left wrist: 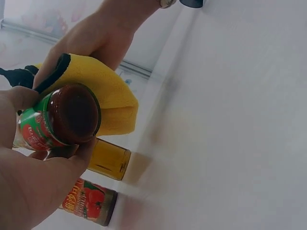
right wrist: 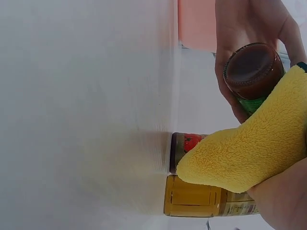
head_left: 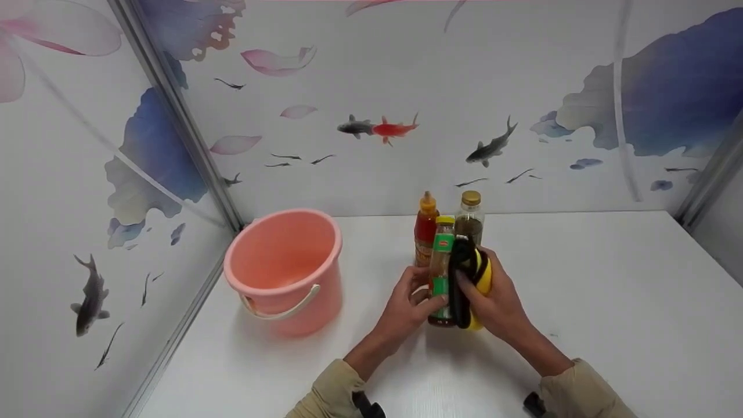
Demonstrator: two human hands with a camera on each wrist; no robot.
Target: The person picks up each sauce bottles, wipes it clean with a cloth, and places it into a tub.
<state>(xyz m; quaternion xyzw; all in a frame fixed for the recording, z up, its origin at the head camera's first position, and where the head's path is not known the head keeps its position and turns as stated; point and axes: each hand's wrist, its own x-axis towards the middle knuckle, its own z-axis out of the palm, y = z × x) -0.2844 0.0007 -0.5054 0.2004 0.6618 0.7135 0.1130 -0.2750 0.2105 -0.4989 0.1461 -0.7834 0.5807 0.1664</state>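
Observation:
My left hand [head_left: 406, 303] grips a glass sauce bottle [head_left: 444, 242] with a green label and a yellow cap. The bottle is held off the table, its dark brown base [left wrist: 74, 114] showing in the left wrist view. In my right hand [head_left: 504, 305] is a folded yellow cloth [right wrist: 252, 143] with black edging, pressed against the bottle's right side. Behind the hands stand a red sauce squeeze bottle [head_left: 425, 227] with an orange-yellow nozzle cap and a clear bottle [head_left: 469, 220] with a gold cap. The clear bottle's lower part [left wrist: 109, 159] looks amber in the left wrist view.
A pink bucket [head_left: 325, 290] with a white handle stands on the white table [head_left: 609, 302], left of the hands. Upright white panels [head_left: 406, 69] printed with fish and petals close off the back and left sides, joined by metal posts [head_left: 174, 110].

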